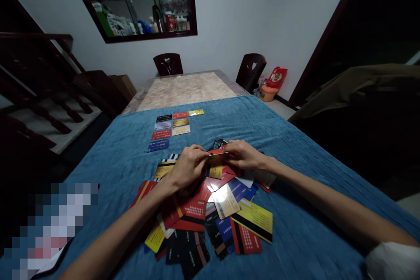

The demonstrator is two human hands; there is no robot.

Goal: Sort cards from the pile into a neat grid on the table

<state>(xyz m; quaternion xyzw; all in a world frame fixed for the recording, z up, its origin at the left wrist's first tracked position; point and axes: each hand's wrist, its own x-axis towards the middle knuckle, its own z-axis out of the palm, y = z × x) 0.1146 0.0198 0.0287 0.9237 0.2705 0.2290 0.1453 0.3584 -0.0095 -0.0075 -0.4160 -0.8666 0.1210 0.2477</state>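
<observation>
Card (218, 156) btwn L hand (189, 164) & R hand (243, 154), approx edge-on, illegible.

Left hand (188, 166), right hand (243, 154) both pinching; forearms (328, 202) angled inward.

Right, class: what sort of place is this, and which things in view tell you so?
Probably a dining area in a home: there is a long table, dark chairs around it, and a recessed wall cabinet whose shelves hold bottles and tubes.
</observation>
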